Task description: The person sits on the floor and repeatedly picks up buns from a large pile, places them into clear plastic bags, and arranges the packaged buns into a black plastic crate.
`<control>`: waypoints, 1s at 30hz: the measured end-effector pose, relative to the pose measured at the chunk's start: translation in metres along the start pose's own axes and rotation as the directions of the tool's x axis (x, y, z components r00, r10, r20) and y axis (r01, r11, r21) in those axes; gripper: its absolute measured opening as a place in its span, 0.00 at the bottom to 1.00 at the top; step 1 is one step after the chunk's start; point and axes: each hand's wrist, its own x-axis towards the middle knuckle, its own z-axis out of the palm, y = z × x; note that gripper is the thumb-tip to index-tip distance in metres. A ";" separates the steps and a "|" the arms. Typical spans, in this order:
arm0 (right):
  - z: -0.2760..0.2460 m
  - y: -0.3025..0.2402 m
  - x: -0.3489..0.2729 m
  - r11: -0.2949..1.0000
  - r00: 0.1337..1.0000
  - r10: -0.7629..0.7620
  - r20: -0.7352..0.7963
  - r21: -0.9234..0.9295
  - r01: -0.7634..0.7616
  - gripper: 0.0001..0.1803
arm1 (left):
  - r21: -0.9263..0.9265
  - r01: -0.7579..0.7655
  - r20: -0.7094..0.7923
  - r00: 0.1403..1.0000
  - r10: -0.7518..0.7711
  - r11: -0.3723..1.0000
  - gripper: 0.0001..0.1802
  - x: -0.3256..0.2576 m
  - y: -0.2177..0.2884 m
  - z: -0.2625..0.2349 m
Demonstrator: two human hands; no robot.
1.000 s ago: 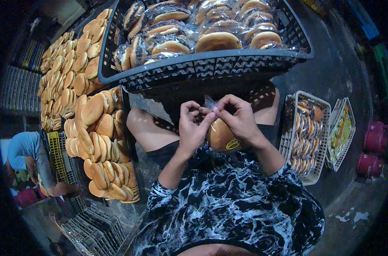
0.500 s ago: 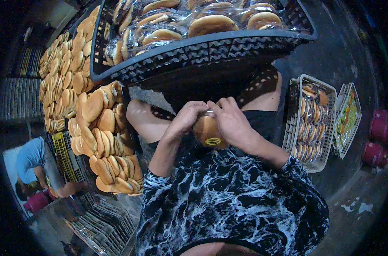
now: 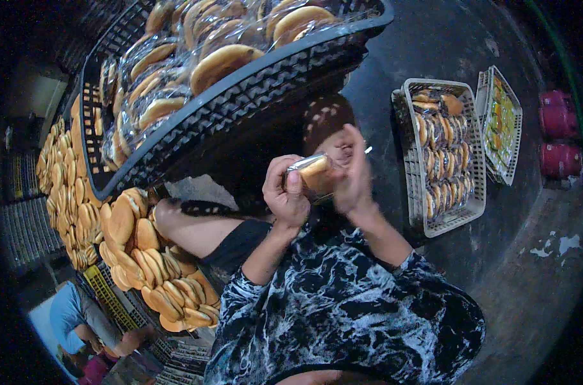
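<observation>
My left hand [image 3: 285,192] is closed around a round bun in clear plastic wrap [image 3: 316,172], held above my lap. The bun is tilted so that its pale side edge shows under the shiny film. Close against its right end is my right hand [image 3: 352,179], smeared by motion. A small white tip [image 3: 368,149] sticks out beside the right fingers; what it belongs to I cannot make out. Beyond my hands, a dark plastic crate [image 3: 240,86] stands raised and full of wrapped buns [image 3: 224,67].
Bare buns [image 3: 137,237] are heaped at the left. On the right, a pale crate [image 3: 455,224] holds rows of wrapped buns, beside a white basket [image 3: 513,144] with green and yellow packets. Pink cylinders [image 3: 561,160] stand farther right. Another person in blue [image 3: 73,314] bends at lower left.
The view has swung to the right. Both hands were together at the bun's top edge; now the left hand alone grips the bun, turned on its side, and the right hand is moving beside it.
</observation>
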 end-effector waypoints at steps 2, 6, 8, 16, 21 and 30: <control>-0.027 0.052 0.028 0.905 0.911 0.412 -0.008 -0.110 -0.410 0.33 | 0.025 0.025 -0.034 0.999 -0.025 0.999 0.13 0.002 0.002 0.006; -0.035 0.255 0.029 0.515 0.812 0.584 0.010 -0.777 -0.361 0.30 | 0.023 0.186 -0.064 0.981 -0.184 0.982 0.11 0.002 0.007 0.017; -0.043 0.311 0.034 0.585 0.817 0.545 0.188 -0.784 -0.210 0.27 | 0.069 0.288 -0.082 0.956 -0.282 0.955 0.11 -0.002 0.006 0.016; -0.061 0.300 -0.021 0.420 0.750 0.659 0.057 -0.855 -0.305 0.17 | 0.097 0.338 -0.353 0.891 -0.285 0.936 0.11 -0.022 0.025 0.007; -0.103 0.328 -0.012 0.543 0.684 0.661 0.309 -0.826 -0.152 0.14 | 0.220 0.137 -0.333 0.941 -0.057 0.966 0.11 -0.018 0.029 0.011; -0.029 -0.064 0.084 0.906 0.493 -0.390 0.778 0.419 0.054 0.16 | 0.399 -0.353 0.021 0.926 0.376 0.847 0.10 0.008 0.023 -0.019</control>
